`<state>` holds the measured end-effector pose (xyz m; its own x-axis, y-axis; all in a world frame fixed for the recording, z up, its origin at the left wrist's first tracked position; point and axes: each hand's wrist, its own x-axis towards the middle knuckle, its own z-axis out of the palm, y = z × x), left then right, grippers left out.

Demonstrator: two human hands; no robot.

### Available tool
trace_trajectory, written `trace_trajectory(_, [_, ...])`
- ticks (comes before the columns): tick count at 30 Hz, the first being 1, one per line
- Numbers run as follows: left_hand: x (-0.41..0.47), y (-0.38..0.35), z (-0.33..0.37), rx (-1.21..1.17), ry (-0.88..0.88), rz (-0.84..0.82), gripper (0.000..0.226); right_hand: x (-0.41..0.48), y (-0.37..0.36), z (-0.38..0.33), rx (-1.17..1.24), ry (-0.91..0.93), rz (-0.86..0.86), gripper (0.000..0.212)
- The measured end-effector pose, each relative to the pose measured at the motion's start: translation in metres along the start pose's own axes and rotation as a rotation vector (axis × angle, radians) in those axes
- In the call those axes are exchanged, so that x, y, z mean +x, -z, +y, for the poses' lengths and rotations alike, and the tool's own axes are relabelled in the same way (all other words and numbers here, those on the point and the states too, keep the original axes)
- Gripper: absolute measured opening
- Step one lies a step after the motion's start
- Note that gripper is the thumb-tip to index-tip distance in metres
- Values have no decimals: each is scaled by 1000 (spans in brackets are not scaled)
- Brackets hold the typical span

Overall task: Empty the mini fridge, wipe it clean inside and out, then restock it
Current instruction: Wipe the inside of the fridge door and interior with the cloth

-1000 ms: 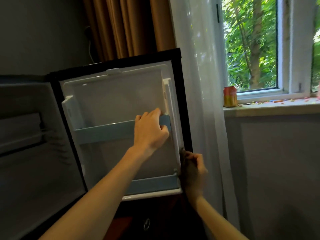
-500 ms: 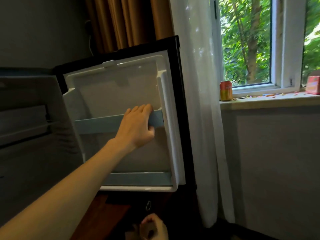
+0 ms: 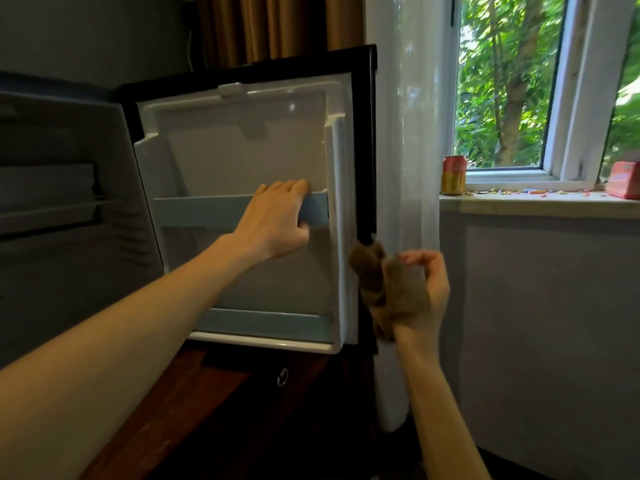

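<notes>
Nearest the camera, two bare forearms rise from the bottom of the frame. Lower right of centre, the right hand [image 3: 424, 294] has its fingers curled round a bunched brown cloth [image 3: 382, 284], held just beside the free edge of the open fridge door [image 3: 242, 147]; whether the cloth touches that edge I cannot tell. At centre, the left hand [image 3: 277, 220] is clamped on the right end of the upper door rail [image 3: 204, 211], fingers hooked over the top and thumb beneath, which seems to brace the door. Below it, the lower rail [image 3: 266, 322] holds nothing, and the door pockets look bare, so emptying seems done and the wiping step is in hand. The next move probably calls for bringing the cloth onto the door's liner or edge and rubbing with light pressure while the left hand keeps the door from swinging (the rails and corners will need working round). The mini fridge [image 3: 69, 209] itself fills the left of the frame, dim and cut off by the edge, so I cannot tell if anything remains inside. The door's outer face is turned away, and whether the cloth is damp cannot be judged. Farther right, past a sheer curtain [image 3: 401, 133], a can [image 3: 453, 174] stands on the windowsill [image 3: 519, 204] with small coloured bits too tiny to identify, and a red box [image 3: 625, 180] is cropped at the right edge.
</notes>
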<state>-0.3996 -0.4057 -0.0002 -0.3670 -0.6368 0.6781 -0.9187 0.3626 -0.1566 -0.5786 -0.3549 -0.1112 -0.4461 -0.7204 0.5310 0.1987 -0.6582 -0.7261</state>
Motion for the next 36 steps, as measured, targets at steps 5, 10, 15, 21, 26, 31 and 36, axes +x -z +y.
trace_trajectory(5, [-2, 0, -2, 8, -18, 4, 26, 61, -76, -32, 5, 442, 109, 12])
trace_trajectory(10, [-1, 4, 2, 9, -20, -1, 25, 69, -97, 7, -98, 364, 160, 21])
trace_trajectory(15, [5, 5, 9, -7, 32, -63, 25, -1, -43, 92, -70, 29, 168, 26])
trace_trajectory(21, [5, 6, 13, -5, 68, -68, 29, -90, -5, 161, -117, -537, 86, 16])
trace_trajectory(26, [-6, 13, 6, 19, 57, -28, 31, -168, -50, 187, -133, -929, -144, 19])
trace_trajectory(31, [-15, 17, 5, 72, 29, -5, 38, -145, -54, 196, -759, -815, -620, 42])
trace_trajectory(36, [-7, 12, 11, 70, 50, -30, 40, -108, -15, 202, -608, -1094, -714, 33])
